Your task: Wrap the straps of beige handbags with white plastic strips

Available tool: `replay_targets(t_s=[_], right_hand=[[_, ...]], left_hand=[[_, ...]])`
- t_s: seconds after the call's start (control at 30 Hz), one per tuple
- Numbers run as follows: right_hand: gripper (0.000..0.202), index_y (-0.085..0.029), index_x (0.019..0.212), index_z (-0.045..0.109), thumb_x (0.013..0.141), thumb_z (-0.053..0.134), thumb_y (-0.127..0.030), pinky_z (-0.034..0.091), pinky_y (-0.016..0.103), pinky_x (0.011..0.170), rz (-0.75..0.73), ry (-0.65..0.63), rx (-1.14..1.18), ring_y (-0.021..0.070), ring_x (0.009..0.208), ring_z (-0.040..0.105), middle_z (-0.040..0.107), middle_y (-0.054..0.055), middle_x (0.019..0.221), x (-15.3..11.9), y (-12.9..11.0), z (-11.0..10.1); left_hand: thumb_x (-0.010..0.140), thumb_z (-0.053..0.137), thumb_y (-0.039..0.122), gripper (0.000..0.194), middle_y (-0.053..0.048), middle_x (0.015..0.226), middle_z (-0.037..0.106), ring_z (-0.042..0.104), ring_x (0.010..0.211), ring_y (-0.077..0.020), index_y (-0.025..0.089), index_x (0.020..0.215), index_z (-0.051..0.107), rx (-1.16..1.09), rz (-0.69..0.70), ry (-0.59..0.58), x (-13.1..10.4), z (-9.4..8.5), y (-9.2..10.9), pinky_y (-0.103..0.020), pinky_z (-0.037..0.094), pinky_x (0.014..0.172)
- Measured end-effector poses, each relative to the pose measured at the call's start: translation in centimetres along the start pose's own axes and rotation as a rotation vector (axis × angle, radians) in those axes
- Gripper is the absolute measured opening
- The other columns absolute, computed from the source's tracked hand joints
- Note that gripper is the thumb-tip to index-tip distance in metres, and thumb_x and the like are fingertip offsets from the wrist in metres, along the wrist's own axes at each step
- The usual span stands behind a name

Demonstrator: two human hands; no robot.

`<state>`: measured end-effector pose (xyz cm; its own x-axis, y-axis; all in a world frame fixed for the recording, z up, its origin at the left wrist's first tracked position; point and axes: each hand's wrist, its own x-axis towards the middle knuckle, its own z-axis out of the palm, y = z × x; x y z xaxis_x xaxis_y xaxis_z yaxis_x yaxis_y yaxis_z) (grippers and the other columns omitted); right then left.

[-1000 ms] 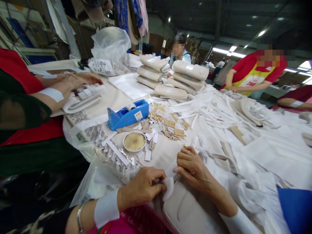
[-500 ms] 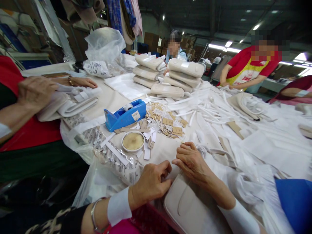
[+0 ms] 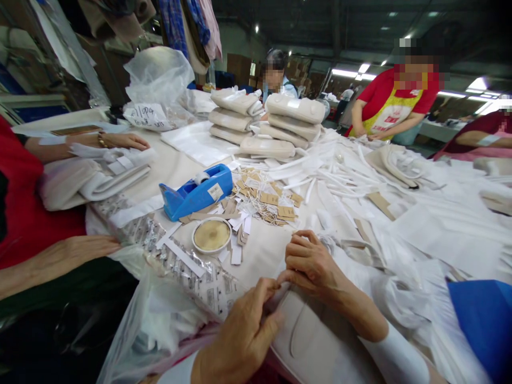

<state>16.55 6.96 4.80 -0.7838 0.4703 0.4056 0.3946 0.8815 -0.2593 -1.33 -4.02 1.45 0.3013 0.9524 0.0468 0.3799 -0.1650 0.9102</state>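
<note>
A beige bag (image 3: 316, 341) with a curved seam line on its face lies at the table's front edge, close to my body. Bent over the bag's far end, my right hand (image 3: 314, 266) is closed on it, thumb toward the left. My left hand (image 3: 244, 330) pinches at the bag's upper left corner, its fingertips nearly meeting the right thumb. What exactly lies between the fingertips is hidden. White wrapping material (image 3: 400, 298) is bunched along the bag's right side.
Ahead are a blue tape dispenser (image 3: 196, 192), a round dish with a yellowish pad (image 3: 212, 235), and strung paper tags (image 3: 276, 205). Farther back stand stacks of folded beige bags (image 3: 294, 109). A co-worker's hand (image 3: 124, 141) rests by a wrapped bag at left; other people stand behind.
My left hand has moved down and in, its fingers now nearer the right thumb. The right hand barely shifts. The co-worker's raised hand at left has dropped to the table edge.
</note>
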Motion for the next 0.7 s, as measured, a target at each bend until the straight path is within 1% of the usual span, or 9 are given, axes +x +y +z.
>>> replay_targets(t_s=[0.07,0.1,0.2,0.33,0.43,0.53,0.6,0.63,0.7], right_hand=[[0.041,-0.020,0.062,0.054,0.097,0.049,-0.040,0.032,0.035,0.086,-0.006,0.006,0.002,0.0141,0.068,0.045,0.051,-0.002,0.063,0.1,-0.1,-0.1],[0.041,-0.020,0.062,0.055,0.097,0.049,-0.040,0.032,0.035,0.085,-0.004,0.011,0.009,0.0142,0.068,0.045,0.051,-0.002,0.063,0.1,-0.2,-0.2],[0.039,-0.019,0.066,0.057,0.098,0.046,-0.039,0.034,0.035,0.082,0.015,-0.004,0.056,0.0149,0.070,0.046,0.054,-0.001,0.065,0.2,-0.7,-0.4],[0.034,-0.019,0.068,0.056,0.098,0.045,-0.030,0.034,0.033,0.076,0.013,-0.099,0.026,0.0145,0.068,0.048,0.057,0.000,0.066,0.1,-1.5,0.2],[0.031,-0.019,0.065,0.052,0.095,0.047,-0.025,0.033,0.033,0.075,0.046,-0.124,-0.089,0.0135,0.063,0.049,0.059,0.000,0.064,-0.2,-1.9,1.3],[0.030,-0.019,0.063,0.051,0.092,0.048,-0.019,0.032,0.032,0.072,0.061,-0.102,-0.151,0.0122,0.057,0.048,0.060,-0.001,0.061,-0.5,-2.1,2.3],[0.028,-0.020,0.064,0.051,0.091,0.049,-0.016,0.031,0.032,0.070,0.062,-0.074,-0.158,0.0115,0.054,0.047,0.061,-0.001,0.059,-0.6,-2.2,2.7],[0.026,-0.019,0.064,0.051,0.090,0.050,-0.015,0.030,0.032,0.069,0.063,-0.058,-0.161,0.0112,0.053,0.047,0.061,-0.002,0.059,-0.6,-2.3,2.7],[0.023,-0.019,0.064,0.051,0.087,0.053,-0.014,0.030,0.032,0.068,0.066,-0.025,-0.175,0.0108,0.053,0.048,0.062,-0.002,0.059,-0.6,-2.4,2.8]], left_hand=[[0.078,0.064,0.020,0.047,-0.007,0.120,0.061,0.056,0.111,-0.0246,0.023,0.122,0.048,-0.020,-0.010,0.053,-0.8,0.8,-0.4,-0.033,0.043,0.097],[0.075,0.066,0.017,0.051,-0.008,0.120,0.060,0.055,0.112,-0.0256,0.023,0.122,0.049,-0.022,-0.018,0.073,-1.0,1.2,-0.6,-0.035,0.042,0.098],[0.076,0.063,0.014,0.047,-0.007,0.115,0.061,0.055,0.109,-0.0254,0.023,0.121,0.051,-0.059,-0.019,0.085,-1.1,2.1,-1.3,-0.037,0.042,0.098],[0.076,0.062,0.016,0.045,-0.009,0.115,0.061,0.053,0.110,-0.0263,0.021,0.119,0.052,-0.107,-0.008,0.088,-0.8,2.4,-1.9,-0.037,0.041,0.100],[0.073,0.066,0.018,0.041,-0.008,0.110,0.061,0.054,0.105,-0.0259,0.019,0.112,0.056,-0.151,-0.045,0.048,-0.6,2.0,-2.3,-0.037,0.042,0.096],[0.076,0.066,0.027,0.032,-0.006,0.100,0.062,0.056,0.096,-0.0239,0.019,0.106,0.059,-0.221,-0.018,-0.036,0.0,0.6,-2.6,-0.035,0.045,0.090],[0.083,0.059,0.031,0.021,-0.007,0.104,0.060,0.055,0.102,-0.0236,0.019,0.101,0.061,-0.225,0.021,-0.052,0.9,-0.5,-2.6,-0.034,0.043,0.095],[0.086,0.054,0.030,0.018,-0.007,0.110,0.059,0.053,0.107,-0.0239,0.020,0.098,0.062,-0.212,0.028,-0.036,1.5,-0.9,-2.6,-0.035,0.040,0.099],[0.089,0.049,0.029,0.018,-0.009,0.119,0.055,0.049,0.116,-0.0244,0.020,0.097,0.063,-0.191,0.035,0.009,2.8,-1.4,-2.6,-0.035,0.036,0.104]])
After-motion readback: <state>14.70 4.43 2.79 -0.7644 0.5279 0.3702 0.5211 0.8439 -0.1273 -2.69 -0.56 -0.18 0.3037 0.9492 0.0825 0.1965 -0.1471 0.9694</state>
